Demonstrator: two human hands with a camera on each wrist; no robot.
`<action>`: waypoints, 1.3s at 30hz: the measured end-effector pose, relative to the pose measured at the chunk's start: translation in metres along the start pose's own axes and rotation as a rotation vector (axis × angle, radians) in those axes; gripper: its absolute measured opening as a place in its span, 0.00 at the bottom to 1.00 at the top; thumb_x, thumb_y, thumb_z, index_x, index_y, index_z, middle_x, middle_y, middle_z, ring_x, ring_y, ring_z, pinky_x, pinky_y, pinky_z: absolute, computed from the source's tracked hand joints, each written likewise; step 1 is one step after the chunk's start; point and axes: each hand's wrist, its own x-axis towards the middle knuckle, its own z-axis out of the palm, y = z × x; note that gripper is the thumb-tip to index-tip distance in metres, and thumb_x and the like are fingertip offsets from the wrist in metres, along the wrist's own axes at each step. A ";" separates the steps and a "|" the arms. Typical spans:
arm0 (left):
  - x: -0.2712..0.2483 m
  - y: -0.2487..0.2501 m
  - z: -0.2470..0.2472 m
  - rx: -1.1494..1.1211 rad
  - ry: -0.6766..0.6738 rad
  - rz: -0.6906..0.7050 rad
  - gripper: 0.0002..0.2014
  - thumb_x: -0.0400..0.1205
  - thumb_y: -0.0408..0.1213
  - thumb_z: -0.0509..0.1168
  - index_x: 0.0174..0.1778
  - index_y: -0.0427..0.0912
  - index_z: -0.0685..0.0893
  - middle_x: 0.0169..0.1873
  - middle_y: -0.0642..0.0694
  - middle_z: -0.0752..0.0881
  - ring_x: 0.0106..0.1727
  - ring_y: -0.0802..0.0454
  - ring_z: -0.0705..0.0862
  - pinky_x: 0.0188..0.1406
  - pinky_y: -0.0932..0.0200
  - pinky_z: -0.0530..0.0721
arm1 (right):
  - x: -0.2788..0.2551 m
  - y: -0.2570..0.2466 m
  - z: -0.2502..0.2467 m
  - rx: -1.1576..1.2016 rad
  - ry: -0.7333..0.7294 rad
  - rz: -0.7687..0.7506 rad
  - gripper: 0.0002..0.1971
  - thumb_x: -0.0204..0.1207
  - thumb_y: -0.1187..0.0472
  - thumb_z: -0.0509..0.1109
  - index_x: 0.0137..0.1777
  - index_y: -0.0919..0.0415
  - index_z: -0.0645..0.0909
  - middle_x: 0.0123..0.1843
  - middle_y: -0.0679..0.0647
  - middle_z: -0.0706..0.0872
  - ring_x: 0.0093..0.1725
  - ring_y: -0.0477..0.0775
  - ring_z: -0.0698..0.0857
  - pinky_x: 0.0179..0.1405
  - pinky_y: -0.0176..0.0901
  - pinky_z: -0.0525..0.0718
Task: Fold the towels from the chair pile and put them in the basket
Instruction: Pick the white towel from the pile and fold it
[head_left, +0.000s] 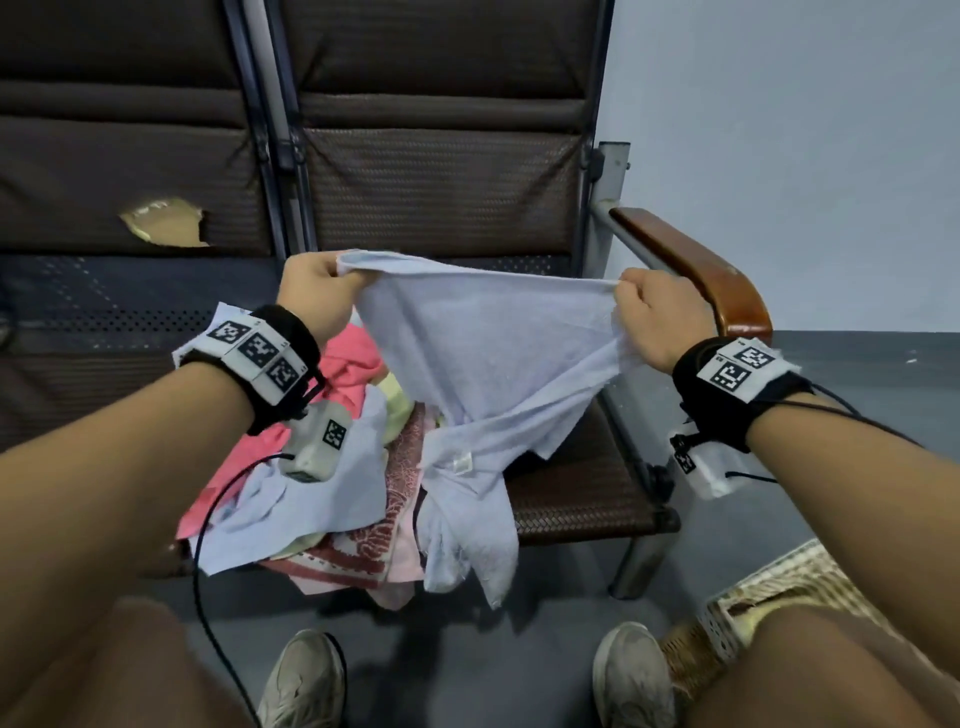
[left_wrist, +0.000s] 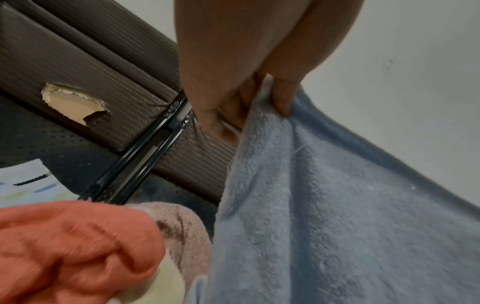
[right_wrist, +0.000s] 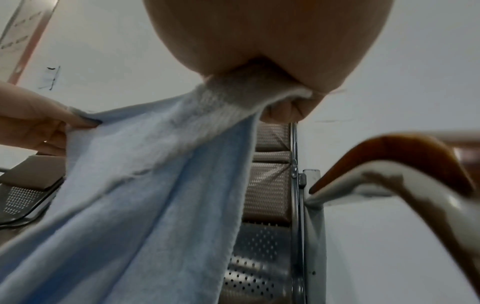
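A light blue towel (head_left: 488, 353) hangs stretched between both hands above the chair seat, its lower end draping past the seat's front edge. My left hand (head_left: 317, 291) pinches its top left corner; in the left wrist view the left hand (left_wrist: 249, 98) grips the blue towel (left_wrist: 337, 216). My right hand (head_left: 654, 317) grips the top right corner, and in the right wrist view the right hand (right_wrist: 280, 90) bunches the blue towel (right_wrist: 145, 185). Under it the pile (head_left: 332, 483) holds pink, pale blue, yellow and maroon-patterned towels. The woven basket (head_left: 769, 603) sits on the floor at the lower right.
The brown padded chair (head_left: 571, 499) has a wooden armrest (head_left: 696, 265) just right of my right hand. The neighbouring seat's backrest has a torn hole (head_left: 166, 221). My two shoes (head_left: 306, 680) stand on the grey floor below the pile. A pale wall fills the right.
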 end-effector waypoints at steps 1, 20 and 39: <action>0.003 0.011 -0.001 -0.040 -0.014 -0.015 0.12 0.83 0.32 0.68 0.37 0.49 0.91 0.23 0.60 0.85 0.24 0.67 0.79 0.22 0.70 0.76 | 0.004 -0.004 -0.008 -0.011 0.011 -0.015 0.21 0.77 0.43 0.51 0.33 0.57 0.71 0.30 0.50 0.78 0.37 0.64 0.80 0.36 0.48 0.69; 0.020 0.083 -0.008 -0.272 0.058 -0.294 0.09 0.75 0.36 0.78 0.35 0.36 0.88 0.31 0.42 0.90 0.33 0.46 0.89 0.32 0.55 0.88 | 0.036 -0.039 -0.077 0.480 -0.167 0.190 0.23 0.82 0.44 0.69 0.28 0.54 0.72 0.23 0.47 0.74 0.23 0.47 0.73 0.24 0.36 0.73; -0.057 0.122 0.075 -0.263 -0.176 -0.189 0.11 0.77 0.30 0.64 0.50 0.35 0.90 0.41 0.39 0.90 0.35 0.48 0.85 0.37 0.56 0.83 | 0.007 -0.098 -0.059 1.001 -0.507 0.389 0.17 0.80 0.74 0.59 0.65 0.73 0.81 0.54 0.64 0.82 0.51 0.59 0.82 0.47 0.47 0.82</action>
